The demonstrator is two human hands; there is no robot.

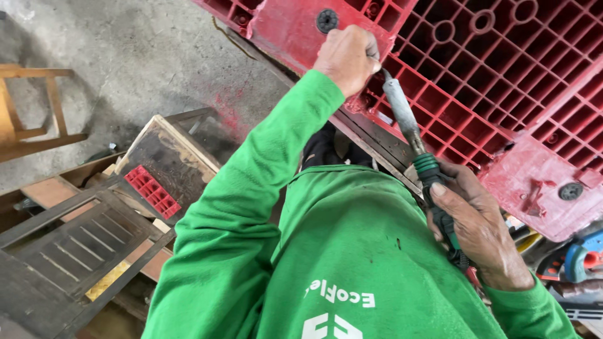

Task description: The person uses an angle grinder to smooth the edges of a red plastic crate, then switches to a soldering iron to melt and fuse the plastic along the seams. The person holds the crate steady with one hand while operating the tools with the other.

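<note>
A large red plastic pallet (502,75) with a grid of ribs lies tilted in front of me. My right hand (480,235) grips the green-and-black handle of a heated iron tool (408,125). Its grey metal shaft points up-left, and the tip touches a pallet rib. My left hand (347,58) reaches up in a green sleeve. It is closed in a fist against the pallet right beside the tool tip. Whether it pinches anything is hidden by the fingers.
A small red grid fragment (152,191) lies on dark wooden boards and frames (81,245) at the lower left. A wooden stool (31,113) stands on the concrete floor at the left. Blue and red power tools (575,260) lie at the right edge.
</note>
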